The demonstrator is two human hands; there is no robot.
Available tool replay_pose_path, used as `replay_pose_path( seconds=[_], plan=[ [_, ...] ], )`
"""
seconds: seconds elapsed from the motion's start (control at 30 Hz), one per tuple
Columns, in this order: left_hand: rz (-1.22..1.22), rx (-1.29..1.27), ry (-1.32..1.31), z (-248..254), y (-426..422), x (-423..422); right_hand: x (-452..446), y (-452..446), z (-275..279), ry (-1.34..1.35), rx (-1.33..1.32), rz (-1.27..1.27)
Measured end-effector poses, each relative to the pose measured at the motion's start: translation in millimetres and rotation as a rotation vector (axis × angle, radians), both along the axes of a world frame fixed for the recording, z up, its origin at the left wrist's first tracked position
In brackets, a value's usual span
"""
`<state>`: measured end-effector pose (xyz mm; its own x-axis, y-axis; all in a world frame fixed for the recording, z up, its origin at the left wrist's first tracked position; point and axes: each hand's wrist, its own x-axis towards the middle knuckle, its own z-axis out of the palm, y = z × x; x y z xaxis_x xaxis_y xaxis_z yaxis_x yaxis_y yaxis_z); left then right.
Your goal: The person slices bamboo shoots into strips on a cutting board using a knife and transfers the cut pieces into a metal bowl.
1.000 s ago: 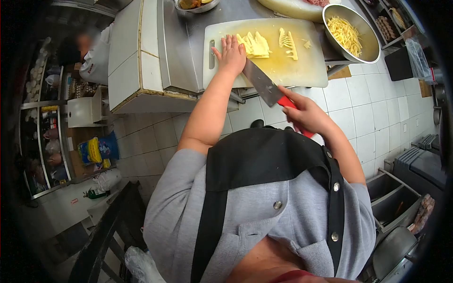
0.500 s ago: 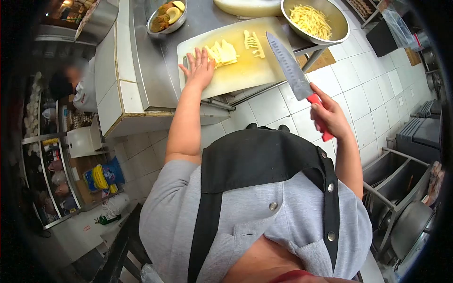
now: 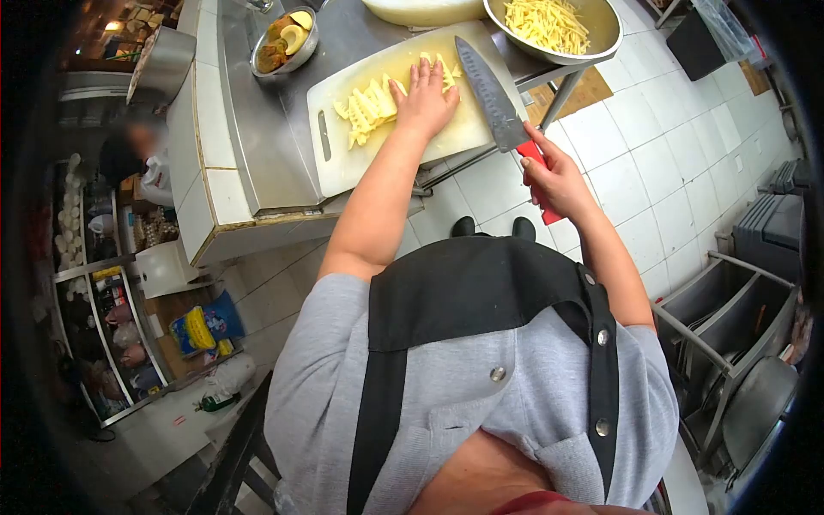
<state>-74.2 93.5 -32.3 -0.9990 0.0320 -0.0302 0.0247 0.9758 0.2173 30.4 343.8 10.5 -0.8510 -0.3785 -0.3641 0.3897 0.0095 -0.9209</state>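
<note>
My left hand (image 3: pixel 425 103) lies flat with fingers extended over pale yellow strips (image 3: pixel 450 77) at the far part of a white cutting board (image 3: pixel 330 176). Beside it, a looser pile of cut strips (image 3: pixel 367 110) rests on the board. My right hand (image 3: pixel 556 178) is wrapped around the red handle of a large chef's knife (image 3: pixel 489 94). The blade points away from me, above the board's right edge. What exactly the strips are cut from cannot be told.
A metal bowl of thin yellow strips (image 3: pixel 547 26) stands at the back right. Another bowl (image 3: pixel 287 43) with halved pieces and scraps is at the back left. The steel counter (image 3: pixel 257 146) has a tiled ledge. A person (image 3: pixel 154 167) is at the far left.
My left hand has moved right, from the larger pile to the strips on the right. The larger pile now looks spread out. The knife has moved left, closer to the board.
</note>
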Motion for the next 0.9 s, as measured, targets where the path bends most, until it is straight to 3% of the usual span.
replay_pose_path(
  seconds=[0.1, 0.2, 0.37, 0.9],
  plan=[
    [0.013, -0.012, -0.020, -4.3, -7.9, -2.8, 3.2, -3.1, 4.5, 0.074, 0.047, -0.058],
    [0.038, 0.191, 0.180, -11.2, -5.8, -5.8, 8.0, -1.4, 4.9, 0.033, -0.010, 0.010],
    [0.043, -0.021, 0.175, -14.8, 5.2, -6.0, 8.4, -10.4, -1.9, -0.030, -0.014, 0.040],
    [0.025, -0.046, 0.188, -20.2, 5.6, -6.9, 2.2, -9.8, -12.9, -0.082, -0.069, 0.032]
  ],
)
